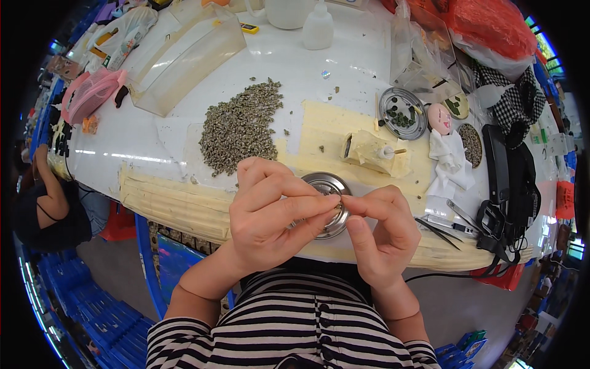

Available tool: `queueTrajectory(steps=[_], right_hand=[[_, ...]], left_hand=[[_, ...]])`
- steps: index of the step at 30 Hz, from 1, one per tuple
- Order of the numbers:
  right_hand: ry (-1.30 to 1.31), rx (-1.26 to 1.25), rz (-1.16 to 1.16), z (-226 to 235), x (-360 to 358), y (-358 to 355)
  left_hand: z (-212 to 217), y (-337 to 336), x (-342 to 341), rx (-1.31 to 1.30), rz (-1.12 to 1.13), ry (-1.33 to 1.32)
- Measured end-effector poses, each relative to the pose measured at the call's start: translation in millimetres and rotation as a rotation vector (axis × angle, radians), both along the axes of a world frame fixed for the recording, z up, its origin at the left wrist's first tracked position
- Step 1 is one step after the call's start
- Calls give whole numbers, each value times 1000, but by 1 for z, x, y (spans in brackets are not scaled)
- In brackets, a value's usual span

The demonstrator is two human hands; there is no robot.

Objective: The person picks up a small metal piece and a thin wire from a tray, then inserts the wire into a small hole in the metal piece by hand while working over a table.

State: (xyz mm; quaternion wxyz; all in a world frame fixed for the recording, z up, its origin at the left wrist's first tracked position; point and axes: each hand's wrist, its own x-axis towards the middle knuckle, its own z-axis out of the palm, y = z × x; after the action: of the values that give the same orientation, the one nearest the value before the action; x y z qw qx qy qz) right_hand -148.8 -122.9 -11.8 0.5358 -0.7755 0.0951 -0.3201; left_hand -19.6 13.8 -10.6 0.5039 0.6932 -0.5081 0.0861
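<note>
Head view: left hand (pixel 270 212) and right hand (pixel 381 230) each grip, seemingly, one tiny piece over round metal dish (pixel 319 181)

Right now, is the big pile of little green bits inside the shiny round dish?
No, the pile of green bits lies on the bare white table, beyond the shiny round dish.

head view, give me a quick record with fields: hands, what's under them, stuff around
left hand: fingertips pinched against the right hand's, over the dish; any item between them is too small to tell
right hand: pinching toward the left hand
under hands: round metal dish on the white table
behind: pile of small grey-green pieces
right side: second metal dish, tweezers
far edge: white squeeze bottle
</note>
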Motion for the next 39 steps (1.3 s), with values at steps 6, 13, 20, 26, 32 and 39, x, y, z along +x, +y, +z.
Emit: queueTrajectory(steps=[6,13,20,26,32,39], right_hand=[[-35,-54,-2,0,-1,0],[-59,-161,-35,1,0,3],[-45,-189,-70,-2,1,3],[4,-72,-25,0,1,2],[35,147,141,-2,1,0],[57,306,185,1,1,-1]], left_hand=[[0,0,0,17,-12,-17],[1,0,1,25,-15,-27],[1,1,1,20,-23,-8],[2,3,2,16,-50,-7],[2,4,2,23,-64,21],[3,4,2,27,-90,57]])
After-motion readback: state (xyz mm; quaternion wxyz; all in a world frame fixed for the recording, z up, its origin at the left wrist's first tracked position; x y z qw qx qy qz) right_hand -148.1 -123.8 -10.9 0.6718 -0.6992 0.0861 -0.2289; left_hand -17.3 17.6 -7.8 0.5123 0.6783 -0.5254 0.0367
